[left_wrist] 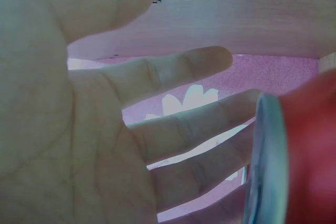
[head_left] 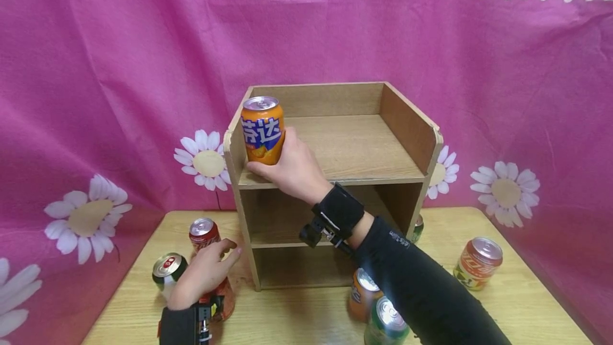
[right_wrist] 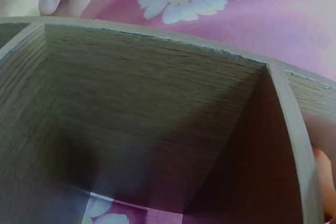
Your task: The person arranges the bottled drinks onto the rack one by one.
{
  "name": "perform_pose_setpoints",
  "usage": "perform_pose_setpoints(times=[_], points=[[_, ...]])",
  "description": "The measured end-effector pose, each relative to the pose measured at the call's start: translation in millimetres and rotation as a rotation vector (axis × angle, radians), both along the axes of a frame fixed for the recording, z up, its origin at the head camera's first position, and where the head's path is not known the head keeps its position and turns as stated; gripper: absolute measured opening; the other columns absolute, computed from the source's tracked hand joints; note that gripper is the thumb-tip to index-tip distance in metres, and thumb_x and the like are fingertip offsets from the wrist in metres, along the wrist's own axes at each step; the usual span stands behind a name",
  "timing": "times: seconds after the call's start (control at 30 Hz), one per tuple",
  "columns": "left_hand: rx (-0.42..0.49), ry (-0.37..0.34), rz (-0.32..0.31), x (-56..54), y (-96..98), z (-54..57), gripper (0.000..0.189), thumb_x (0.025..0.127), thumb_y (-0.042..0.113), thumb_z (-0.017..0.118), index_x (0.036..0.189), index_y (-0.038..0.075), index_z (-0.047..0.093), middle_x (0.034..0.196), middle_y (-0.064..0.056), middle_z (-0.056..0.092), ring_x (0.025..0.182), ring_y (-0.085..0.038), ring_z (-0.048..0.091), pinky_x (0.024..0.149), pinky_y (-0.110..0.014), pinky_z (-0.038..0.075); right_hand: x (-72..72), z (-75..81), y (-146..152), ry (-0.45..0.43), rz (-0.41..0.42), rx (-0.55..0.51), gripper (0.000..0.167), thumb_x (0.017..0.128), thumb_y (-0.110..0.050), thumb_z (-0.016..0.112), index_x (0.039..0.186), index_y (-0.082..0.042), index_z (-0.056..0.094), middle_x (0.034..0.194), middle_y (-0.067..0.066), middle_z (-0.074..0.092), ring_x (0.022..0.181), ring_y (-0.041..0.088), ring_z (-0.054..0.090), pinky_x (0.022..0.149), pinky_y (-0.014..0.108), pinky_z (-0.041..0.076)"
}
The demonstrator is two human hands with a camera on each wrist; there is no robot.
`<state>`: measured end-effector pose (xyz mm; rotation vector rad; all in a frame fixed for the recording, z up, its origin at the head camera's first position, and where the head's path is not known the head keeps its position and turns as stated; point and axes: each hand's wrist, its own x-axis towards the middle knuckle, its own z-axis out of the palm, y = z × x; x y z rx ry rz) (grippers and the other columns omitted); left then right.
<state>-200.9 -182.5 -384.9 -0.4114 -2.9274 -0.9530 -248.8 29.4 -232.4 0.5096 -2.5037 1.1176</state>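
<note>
My right hand (head_left: 299, 169) grips an orange soda can (head_left: 262, 132), fingers and thumb around its lower part. The can is upright at the left front of the top shelf (head_left: 354, 142) of a wooden shelf unit; whether its base touches the board cannot be told. Low on the left, my left hand (head_left: 206, 270) is held with fingers spread and nothing in its palm (left_wrist: 100, 145). It is near a red soda can (head_left: 203, 233) and a dark-and-white can (head_left: 170, 270). Another red can (head_left: 225, 302) is partly hidden behind the left wrist.
Under my right arm stand an orange can (head_left: 361, 297) and a green can (head_left: 387, 323). A red-and-yellow can (head_left: 479, 262) is on the table (head_left: 297, 318) at right. A dark green can (head_left: 418, 228) shows behind the unit's right side. A pink cloth (head_left: 143, 68) hangs behind.
</note>
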Motion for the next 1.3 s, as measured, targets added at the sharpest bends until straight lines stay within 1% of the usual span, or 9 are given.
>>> perform_pose_setpoints(times=[0.13, 0.27, 0.4, 0.57, 0.67, 0.87, 0.97, 1.1, 1.3], points=[[0.008, 0.003, -0.002, 0.6, -0.2, -0.4, 0.029, 0.096, 0.027, 0.054, 0.110, 0.004, 0.064, 0.108, -0.011, 0.065, 0.104, -0.031, 0.059, 0.085, -0.048, 0.046, 1.1, 2.1, 4, -0.031, 0.043, -0.011, 0.075, 0.076, -0.040, 0.078, 0.128, -0.005, 0.036, 0.112, 0.007, 0.056, 0.097, 0.015, 0.057, 0.084, 0.030, 0.048], [0.002, 0.002, 0.009, 0.3, -0.6, -1.6, 0.028, 0.096, 0.026, 0.055, 0.110, 0.004, 0.064, 0.108, -0.011, 0.065, 0.103, -0.031, 0.059, 0.085, -0.048, 0.046, 4.9, 7.6, 14, -0.085, 0.122, -0.020, 0.078, 0.081, -0.034, 0.075, 0.136, -0.001, 0.032, 0.128, 0.014, 0.049, 0.113, 0.022, 0.052, 0.094, 0.035, 0.044], [-0.001, -0.003, 0.007, -0.2, -1.7, -2.2, 0.029, 0.096, 0.027, 0.054, 0.110, 0.004, 0.064, 0.109, -0.011, 0.065, 0.104, -0.030, 0.059, 0.085, -0.049, 0.045, 12.5, 11.8, 36, -0.093, 0.189, 0.037, 0.068, 0.085, -0.028, 0.072, 0.134, 0.004, 0.036, 0.133, 0.022, 0.045, 0.118, 0.030, 0.052, 0.097, 0.039, 0.043], [-0.006, -0.014, 0.006, 1.3, -3.2, -0.5, 0.032, 0.097, 0.029, 0.053, 0.113, 0.004, 0.064, 0.112, -0.012, 0.064, 0.106, -0.031, 0.058, 0.087, -0.049, 0.045, 23.9, 15.2, 72, -0.088, 0.266, 0.056, 0.051, 0.086, -0.017, 0.070, 0.124, 0.007, 0.047, 0.127, 0.023, 0.051, 0.109, 0.031, 0.059, 0.091, 0.037, 0.047], [-0.007, -0.017, 0.006, 1.5, -2.5, 0.0, 0.033, 0.097, 0.030, 0.052, 0.113, 0.004, 0.063, 0.112, -0.012, 0.064, 0.106, -0.031, 0.058, 0.086, -0.049, 0.045, 31.8, 18.1, 95, -0.043, 0.283, 0.078, 0.041, 0.086, -0.014, 0.070, 0.118, 0.006, 0.054, 0.119, 0.021, 0.057, 0.103, 0.029, 0.061, 0.088, 0.038, 0.049], [-0.021, 0.003, -0.009, 0.0, -0.2, -1.0, 0.030, 0.096, 0.029, 0.054, 0.110, 0.005, 0.065, 0.109, -0.010, 0.065, 0.103, -0.030, 0.059, 0.085, -0.049, 0.045, 49.8, 16.5, 139, 0.037, 0.327, 0.086, 0.022, 0.084, -0.008, 0.071, 0.103, 0.000, 0.064, 0.100, 0.009, 0.067, 0.091, 0.017, 0.065, 0.080, 0.032, 0.052], [-0.021, 0.001, -0.002, -0.7, -0.4, -1.4, 0.028, 0.096, 0.027, 0.055, 0.110, 0.006, 0.065, 0.109, -0.010, 0.065, 0.104, -0.030, 0.059, 0.085, -0.049, 0.045, 58.0, 9.2, 159, 0.073, 0.339, 0.106, 0.017, 0.084, -0.007, 0.071, 0.100, -0.003, 0.065, 0.095, 0.003, 0.068, 0.086, 0.012, 0.064, 0.078, 0.029, 0.052], [-0.011, -0.001, -0.012, -2.6, 0.0, -2.3, 0.027, 0.096, 0.026, 0.055, 0.111, 0.006, 0.065, 0.110, -0.010, 0.065, 0.104, -0.031, 0.059, 0.086, -0.050, 0.045, 68.0, -6.5, 184, 0.071, 0.347, 0.142, 0.016, 0.084, -0.007, 0.071, 0.099, -0.009, 0.065, 0.094, -0.005, 0.067, 0.085, 0.009, 0.063, 0.075, 0.025, 0.051], [0.002, -0.005, -0.003, -3.6, 2.1, -4.3, 0.027, 0.095, 0.026, 0.055, 0.110, 0.006, 0.065, 0.109, -0.009, 0.065, 0.104, -0.031, 0.059, 0.086, -0.049, 0.045, 81.6, -52.6, 220, 0.011, 0.347, 0.126, 0.019, 0.085, -0.004, 0.069, 0.102, -0.010, 0.063, 0.097, -0.003, 0.065, 0.086, 0.012, 0.063, 0.074, 0.025, 0.051]])
